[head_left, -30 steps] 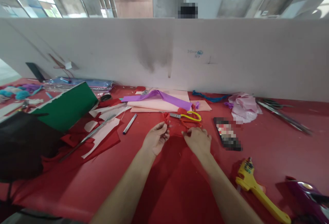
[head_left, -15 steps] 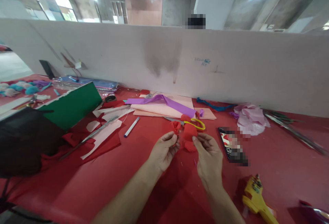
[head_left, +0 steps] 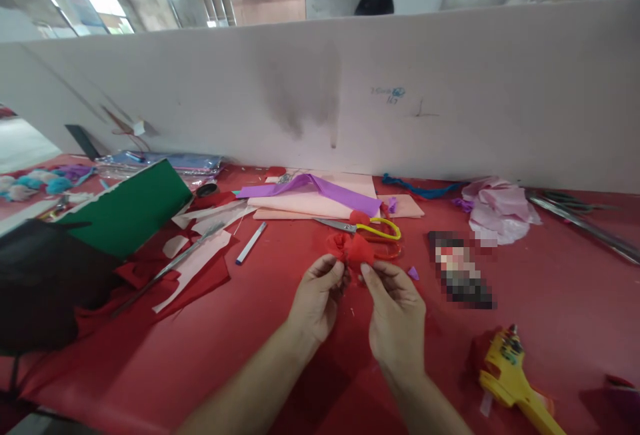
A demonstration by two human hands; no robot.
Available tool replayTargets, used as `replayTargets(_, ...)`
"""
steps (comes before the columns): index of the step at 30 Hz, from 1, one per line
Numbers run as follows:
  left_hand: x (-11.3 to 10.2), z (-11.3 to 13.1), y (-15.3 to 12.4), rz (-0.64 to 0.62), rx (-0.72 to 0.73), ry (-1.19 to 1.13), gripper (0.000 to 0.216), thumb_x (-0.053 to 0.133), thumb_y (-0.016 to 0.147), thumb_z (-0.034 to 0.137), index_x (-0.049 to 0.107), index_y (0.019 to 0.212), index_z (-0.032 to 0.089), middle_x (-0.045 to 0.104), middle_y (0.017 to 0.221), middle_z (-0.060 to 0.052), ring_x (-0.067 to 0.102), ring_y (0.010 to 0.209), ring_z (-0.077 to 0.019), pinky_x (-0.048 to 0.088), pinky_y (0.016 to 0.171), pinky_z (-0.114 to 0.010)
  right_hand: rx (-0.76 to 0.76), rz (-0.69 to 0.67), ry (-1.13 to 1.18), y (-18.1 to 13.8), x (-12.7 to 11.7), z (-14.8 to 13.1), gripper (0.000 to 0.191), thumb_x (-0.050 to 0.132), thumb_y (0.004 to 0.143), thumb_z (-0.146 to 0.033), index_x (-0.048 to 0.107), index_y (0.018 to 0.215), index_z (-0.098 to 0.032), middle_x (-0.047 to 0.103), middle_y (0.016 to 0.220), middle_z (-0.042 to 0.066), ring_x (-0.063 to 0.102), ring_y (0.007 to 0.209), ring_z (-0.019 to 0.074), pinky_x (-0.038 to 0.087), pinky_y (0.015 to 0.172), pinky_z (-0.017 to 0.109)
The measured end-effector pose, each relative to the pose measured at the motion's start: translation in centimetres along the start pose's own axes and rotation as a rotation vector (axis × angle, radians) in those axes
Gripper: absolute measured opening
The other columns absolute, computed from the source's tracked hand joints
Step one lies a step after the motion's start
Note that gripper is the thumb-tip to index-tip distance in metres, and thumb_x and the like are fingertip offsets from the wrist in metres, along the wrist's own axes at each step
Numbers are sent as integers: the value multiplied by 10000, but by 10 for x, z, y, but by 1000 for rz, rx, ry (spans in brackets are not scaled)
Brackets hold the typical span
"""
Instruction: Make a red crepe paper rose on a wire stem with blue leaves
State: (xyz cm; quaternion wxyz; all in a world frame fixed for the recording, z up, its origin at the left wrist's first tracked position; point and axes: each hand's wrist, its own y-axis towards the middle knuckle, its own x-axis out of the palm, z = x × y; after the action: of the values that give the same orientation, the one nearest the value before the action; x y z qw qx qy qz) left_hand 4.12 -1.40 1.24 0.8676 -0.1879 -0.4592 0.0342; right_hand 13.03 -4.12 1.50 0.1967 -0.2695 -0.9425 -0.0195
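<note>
In the head view, my left hand [head_left: 316, 298] pinches the base of a small gathered red paper flower [head_left: 338, 244] between thumb and fingers. My right hand [head_left: 399, 308] grips the lower edge of a red paper petal [head_left: 361, 252], which touches the flower's right side. Both hands are held above the red table [head_left: 240, 355], and the fingertips hide the flower's base. Just beyond them lie scissors [head_left: 384, 228] with yellow handles, blades pointing left. A small purple scrap [head_left: 413, 273] rests to the right of the petal.
Purple paper strip [head_left: 345, 196] and pink sheets [head_left: 300, 208] lie at the back. A marker [head_left: 251, 243], paper scraps [head_left: 200, 268] and a green board [head_left: 135, 212] are left. On the right are a phone [head_left: 463, 272], crumpled pink paper [head_left: 500, 208] and a yellow glue gun [head_left: 507, 368].
My right hand has brought the red petal left against the flower in my left hand. The scissors behind show more fully. The camera view has tilted down slightly.
</note>
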Motion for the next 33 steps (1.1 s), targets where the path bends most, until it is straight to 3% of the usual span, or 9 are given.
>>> replayTargets(7, 0, -7, -2, 65, 13, -14, 303, 852, 464, 113, 670, 698, 175, 665, 639, 26, 597, 567, -77, 485, 630, -192, 13, -25, 38, -7, 3, 3, 203, 776, 688, -275, 653, 829, -196, 685, 777, -13, 623, 704, 108, 499, 684, 236)
replayTargets(14, -2, -9, -4, -68, 23, 93, 172, 796, 578, 132, 710, 726, 150, 663, 674, 0, 587, 629, -84, 467, 637, -194, 17, -35, 117, -13, 3, 4, 193, 773, 694, -258, 644, 830, -208, 671, 776, -23, 618, 724, 106, 493, 688, 227)
replayTargets(19, -1, -10, -3, -57, 27, 78, 182, 805, 561, 123, 716, 716, 153, 692, 719, -18, 619, 699, -106, 486, 712, -213, 8, -83, 179, -15, 4, 1, 177, 762, 706, -260, 654, 839, -219, 685, 855, -10, 635, 801, 124, 500, 760, 260)
replayTargets(25, -3, -11, -1, -55, 30, 84, 168, 805, 565, 124, 712, 703, 152, 683, 684, -8, 608, 648, -92, 488, 686, -207, 45, -45, 214, -15, 5, 2, 190, 770, 700, -251, 634, 830, -234, 657, 791, -47, 616, 749, 94, 492, 717, 217)
replayTargets(33, 0, -9, -4, -14, 36, 124, 202, 806, 536, 107, 721, 715, 145, 696, 695, -13, 608, 647, -88, 478, 661, -190, 55, -104, 182, -13, 6, 3, 217, 757, 704, -209, 644, 889, -215, 692, 901, 4, 644, 848, 145, 510, 797, 294)
